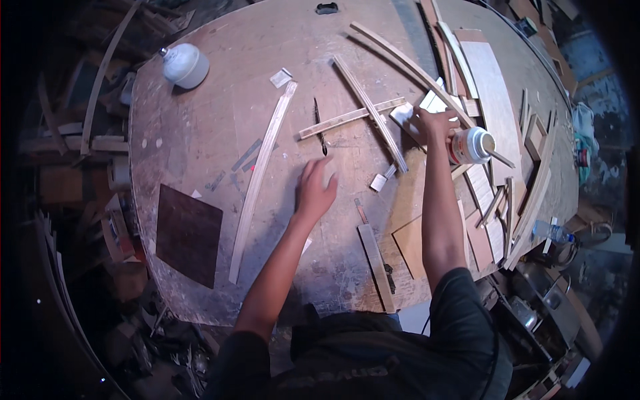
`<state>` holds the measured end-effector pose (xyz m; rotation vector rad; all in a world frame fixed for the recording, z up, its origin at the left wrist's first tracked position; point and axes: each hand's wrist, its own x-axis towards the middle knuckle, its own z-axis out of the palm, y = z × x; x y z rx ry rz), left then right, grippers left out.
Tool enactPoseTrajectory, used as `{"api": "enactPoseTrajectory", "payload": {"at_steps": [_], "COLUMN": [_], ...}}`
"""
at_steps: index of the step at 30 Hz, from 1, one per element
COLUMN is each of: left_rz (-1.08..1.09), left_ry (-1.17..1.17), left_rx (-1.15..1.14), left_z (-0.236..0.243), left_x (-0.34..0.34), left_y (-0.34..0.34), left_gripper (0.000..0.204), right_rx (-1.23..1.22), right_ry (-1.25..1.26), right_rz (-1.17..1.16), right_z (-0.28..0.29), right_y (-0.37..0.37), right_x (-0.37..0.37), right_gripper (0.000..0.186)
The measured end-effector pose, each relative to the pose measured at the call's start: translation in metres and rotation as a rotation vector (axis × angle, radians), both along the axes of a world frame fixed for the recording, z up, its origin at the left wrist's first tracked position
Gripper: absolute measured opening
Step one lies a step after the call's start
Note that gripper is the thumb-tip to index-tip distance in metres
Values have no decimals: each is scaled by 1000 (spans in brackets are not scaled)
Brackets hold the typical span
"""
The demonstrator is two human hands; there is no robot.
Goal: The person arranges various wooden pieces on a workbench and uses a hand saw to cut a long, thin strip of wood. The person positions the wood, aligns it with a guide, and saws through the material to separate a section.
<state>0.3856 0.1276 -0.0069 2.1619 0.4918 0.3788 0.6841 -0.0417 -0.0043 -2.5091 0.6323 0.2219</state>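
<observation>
My left hand point(316, 193) hovers over or rests on the middle of the worktable, fingers apart and holding nothing. Just beyond its fingertips lies a thin dark tool point(324, 143), partly under a wooden strip point(333, 124). A second strip point(365, 103) crosses that one. Over on the right, my right hand point(440, 124) reaches down with bent fingers among white pieces point(433, 101) and the end of a long wooden strip point(400, 57). Whatever its fingers grip is hidden. Close beside it stands a white jar point(473, 145) with a reddish label.
A white rounded bottle point(187, 65) stands far left. A long pale strip point(263, 180) and a dark square sheet point(189, 235) lie on the left. Boards and offcuts point(490, 87) crowd the right side. Near me lies another wooden bar point(377, 267).
</observation>
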Motion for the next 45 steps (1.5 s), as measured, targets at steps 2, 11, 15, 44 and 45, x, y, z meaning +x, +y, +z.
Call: {"api": "enactPoseTrajectory", "payload": {"at_steps": [2,11,15,44,45], "left_rz": [-21,-70,77,455,468], "left_ry": [-51,133,-26,-307,-270], "left_rx": [-125,-1292,-1121,-430,-349], "left_z": [-3,13,21,100,105], "left_x": [39,120,109,-199,-208], "left_y": [-6,-35,-33,-91,-96], "left_gripper": [44,58,36,47,45], "right_rx": [11,246,369,1131,1081], "right_ry": [4,-97,-210,15,8], "right_rz": [26,430,632,685,713], "right_z": [13,47,50,90,87], "right_y": [2,16,15,-42,-46], "right_x": [-16,-128,-190,-403,-409], "right_gripper": [116,105,105,48,47]}}
